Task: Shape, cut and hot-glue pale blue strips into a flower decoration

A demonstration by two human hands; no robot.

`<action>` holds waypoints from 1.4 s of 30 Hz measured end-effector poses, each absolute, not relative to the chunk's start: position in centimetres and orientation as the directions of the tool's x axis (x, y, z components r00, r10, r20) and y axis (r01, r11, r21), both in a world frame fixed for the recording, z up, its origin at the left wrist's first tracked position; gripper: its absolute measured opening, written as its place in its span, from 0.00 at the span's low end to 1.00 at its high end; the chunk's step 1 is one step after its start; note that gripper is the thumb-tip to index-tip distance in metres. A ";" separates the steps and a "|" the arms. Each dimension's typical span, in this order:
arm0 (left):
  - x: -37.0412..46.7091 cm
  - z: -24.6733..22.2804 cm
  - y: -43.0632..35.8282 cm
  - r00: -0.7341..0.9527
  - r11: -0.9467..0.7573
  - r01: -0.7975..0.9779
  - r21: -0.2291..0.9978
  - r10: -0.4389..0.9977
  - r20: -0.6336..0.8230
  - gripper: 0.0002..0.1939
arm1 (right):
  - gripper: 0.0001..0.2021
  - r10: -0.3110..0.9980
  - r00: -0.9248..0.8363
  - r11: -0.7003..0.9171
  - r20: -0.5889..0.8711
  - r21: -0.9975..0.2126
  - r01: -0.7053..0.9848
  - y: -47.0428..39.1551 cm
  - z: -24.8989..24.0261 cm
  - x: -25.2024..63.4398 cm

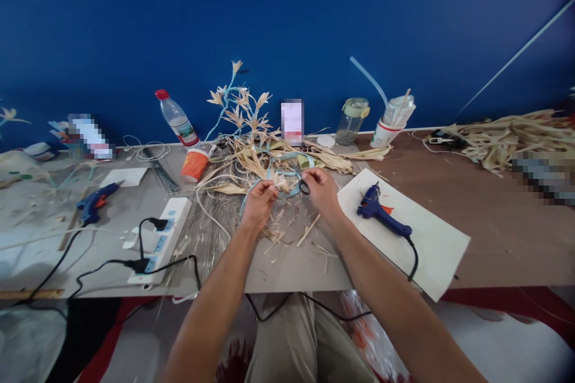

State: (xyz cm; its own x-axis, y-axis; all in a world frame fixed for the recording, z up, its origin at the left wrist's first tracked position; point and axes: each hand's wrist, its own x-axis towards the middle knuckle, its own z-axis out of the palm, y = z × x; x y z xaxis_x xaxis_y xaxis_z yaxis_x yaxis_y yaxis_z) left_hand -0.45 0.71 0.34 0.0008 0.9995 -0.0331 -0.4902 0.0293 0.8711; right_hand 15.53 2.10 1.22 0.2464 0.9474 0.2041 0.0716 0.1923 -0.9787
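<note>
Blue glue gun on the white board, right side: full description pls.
The glue gun has a dark blue body, seemingly plastic, an orange trigger and a dark nozzle tip. It lies on its side on the white board, nozzle toward the blue wall, apart from the right hand. A black cord leaves its handle. Whether it's hot can't be seen.
</note>
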 end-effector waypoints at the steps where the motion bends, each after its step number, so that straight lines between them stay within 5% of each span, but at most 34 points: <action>1: -0.5 0.3 0.8 -0.011 0.022 -0.486 0.874 0.999 -0.031 0.11 | 0.09 0.935 0.267 0.202 0.234 -0.969 0.142 2.3 1.2 15.9; 11: -1.0 -0.3 1.2 -0.078 0.003 -0.442 0.897 0.996 -0.042 0.09 | 0.10 0.946 0.160 0.212 0.282 -0.911 0.353 2.5 0.5 15.9; 25: -1.1 -0.4 1.2 -0.077 0.023 -0.390 0.921 0.995 -0.057 0.09 | 0.12 0.876 0.299 0.099 0.379 -0.747 0.657 3.3 0.0 18.0; 42: -1.2 -0.8 1.2 -0.046 0.014 -0.426 0.905 0.998 -0.037 0.10 | 0.19 0.911 0.233 0.205 0.341 -0.863 0.463 1.9 3.7 17.2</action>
